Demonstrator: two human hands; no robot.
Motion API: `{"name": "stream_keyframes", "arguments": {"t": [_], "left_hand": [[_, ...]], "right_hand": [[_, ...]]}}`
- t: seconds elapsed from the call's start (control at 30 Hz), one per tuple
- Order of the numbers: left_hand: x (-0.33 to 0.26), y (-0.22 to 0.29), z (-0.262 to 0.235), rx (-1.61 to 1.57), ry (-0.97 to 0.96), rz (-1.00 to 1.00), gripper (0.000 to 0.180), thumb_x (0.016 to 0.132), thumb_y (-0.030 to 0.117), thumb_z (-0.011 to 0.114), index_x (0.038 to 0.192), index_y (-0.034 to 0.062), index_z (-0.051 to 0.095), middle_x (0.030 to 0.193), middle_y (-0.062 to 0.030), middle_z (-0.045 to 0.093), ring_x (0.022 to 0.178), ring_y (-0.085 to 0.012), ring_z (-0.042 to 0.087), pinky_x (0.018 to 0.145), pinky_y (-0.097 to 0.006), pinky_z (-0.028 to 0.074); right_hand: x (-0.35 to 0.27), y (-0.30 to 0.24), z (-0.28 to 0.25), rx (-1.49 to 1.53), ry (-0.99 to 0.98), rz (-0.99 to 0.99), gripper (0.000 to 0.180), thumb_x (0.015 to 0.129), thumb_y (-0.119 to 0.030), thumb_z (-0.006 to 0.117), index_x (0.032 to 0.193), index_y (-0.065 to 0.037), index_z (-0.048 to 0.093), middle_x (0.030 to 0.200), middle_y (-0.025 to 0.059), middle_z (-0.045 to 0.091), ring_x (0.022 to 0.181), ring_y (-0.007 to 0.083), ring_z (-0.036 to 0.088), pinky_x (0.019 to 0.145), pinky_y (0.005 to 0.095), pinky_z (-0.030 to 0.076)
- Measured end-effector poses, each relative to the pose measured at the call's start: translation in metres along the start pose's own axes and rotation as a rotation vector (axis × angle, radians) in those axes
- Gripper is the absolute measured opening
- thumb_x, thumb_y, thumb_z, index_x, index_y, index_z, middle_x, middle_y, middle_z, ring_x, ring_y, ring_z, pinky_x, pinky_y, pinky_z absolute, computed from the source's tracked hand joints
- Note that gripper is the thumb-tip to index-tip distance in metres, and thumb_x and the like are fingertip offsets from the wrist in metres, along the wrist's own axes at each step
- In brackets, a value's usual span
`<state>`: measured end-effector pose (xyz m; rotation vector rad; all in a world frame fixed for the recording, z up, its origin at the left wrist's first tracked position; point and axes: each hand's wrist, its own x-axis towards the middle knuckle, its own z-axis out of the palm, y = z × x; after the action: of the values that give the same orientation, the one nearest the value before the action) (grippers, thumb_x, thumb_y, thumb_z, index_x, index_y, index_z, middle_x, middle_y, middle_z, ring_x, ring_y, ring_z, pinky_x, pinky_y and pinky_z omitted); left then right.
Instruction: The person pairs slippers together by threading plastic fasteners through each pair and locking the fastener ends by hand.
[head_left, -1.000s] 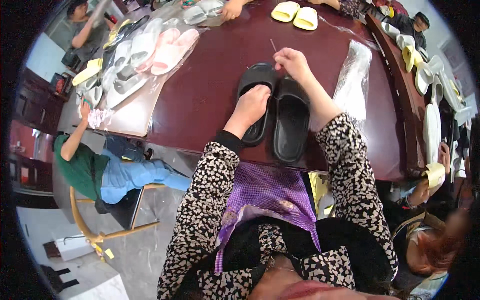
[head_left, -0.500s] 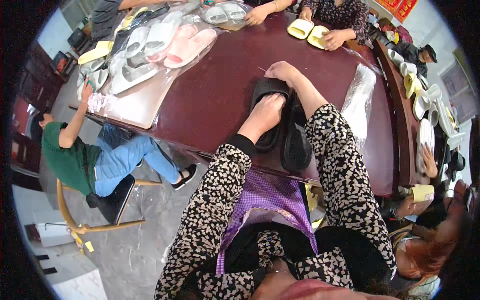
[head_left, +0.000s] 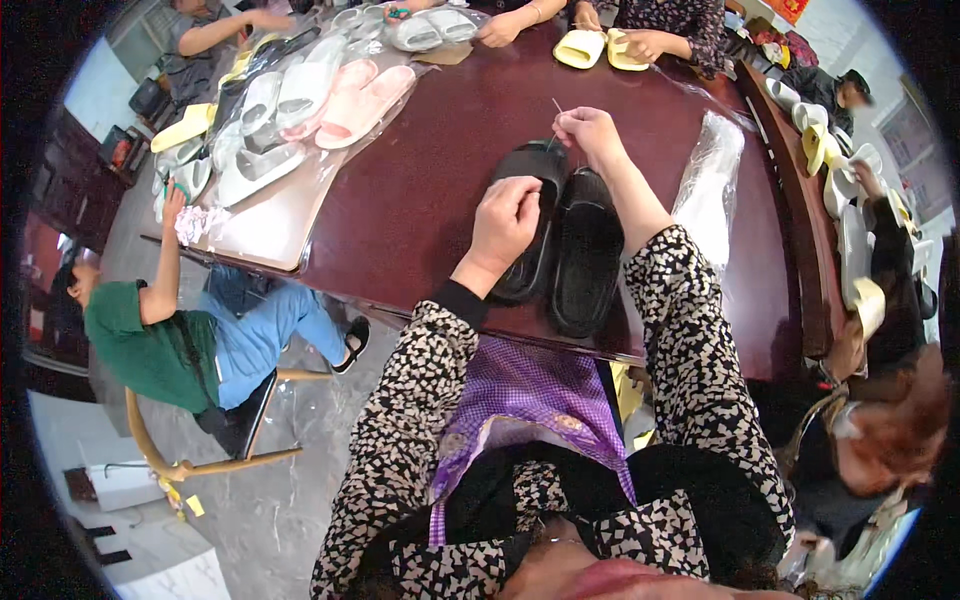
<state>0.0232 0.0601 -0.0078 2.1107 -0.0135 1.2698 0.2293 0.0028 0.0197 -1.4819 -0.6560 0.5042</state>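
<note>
A pair of black slippers lies on the table in front of me, the left slipper [head_left: 524,270] beside the right slipper [head_left: 585,255]. My left hand [head_left: 508,220] is closed over the strap of the left one, fingertips curled together; whatever they pinch is hidden. Just past that slipper's toe, my right hand [head_left: 590,135] pinches a thin needle-like stick [head_left: 558,106], its end pointing up and away. A small dark green bit shows at the toe edge below these fingers.
Grey, white and pink slippers [head_left: 365,105] lie in plastic at the far left. Clear plastic bags [head_left: 712,190] rest to the right. Across the table, a person handles yellow slippers [head_left: 580,48]. Someone in green [head_left: 150,330] sits at left; more slippers line a right-hand ledge [head_left: 790,220].
My left hand has come back out of the left slipper's opening and now sits over its strap. My right hand has lifted a little off the toe, with the thin stick raised.
</note>
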Motion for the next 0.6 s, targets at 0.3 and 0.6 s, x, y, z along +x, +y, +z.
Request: {"name": "stream_keyframes", "arguments": {"t": [0.3,0.6], "left_hand": [[0.063,-0.006,0.002,0.027,-0.092,-0.306,0.017,0.08,0.002,0.057,0.097,-0.0001,0.06,0.086,-0.0102,0.064,0.07,-0.0228,0.062,0.066,-0.031,0.049],[0.058,-0.022,0.008,-0.475,-0.265,-0.832,0.011,0.084,0.009,0.057,0.092,0.0031,0.062,0.069,-0.0019,0.06,0.056,-0.0066,0.052,0.048,-0.019,0.039]], "right_hand": [[-0.055,-0.032,0.032,0.156,-0.013,-0.184,0.007,0.084,-0.003,0.058,0.082,0.003,0.062,0.071,0.0035,0.061,0.063,0.0087,0.053,0.058,0.023,0.044],[-0.062,-0.013,0.02,0.062,0.097,-0.198,0.009,0.085,-0.006,0.058,0.089,0.001,0.063,0.073,0.0037,0.062,0.066,0.0087,0.055,0.06,0.0219,0.044]]}}
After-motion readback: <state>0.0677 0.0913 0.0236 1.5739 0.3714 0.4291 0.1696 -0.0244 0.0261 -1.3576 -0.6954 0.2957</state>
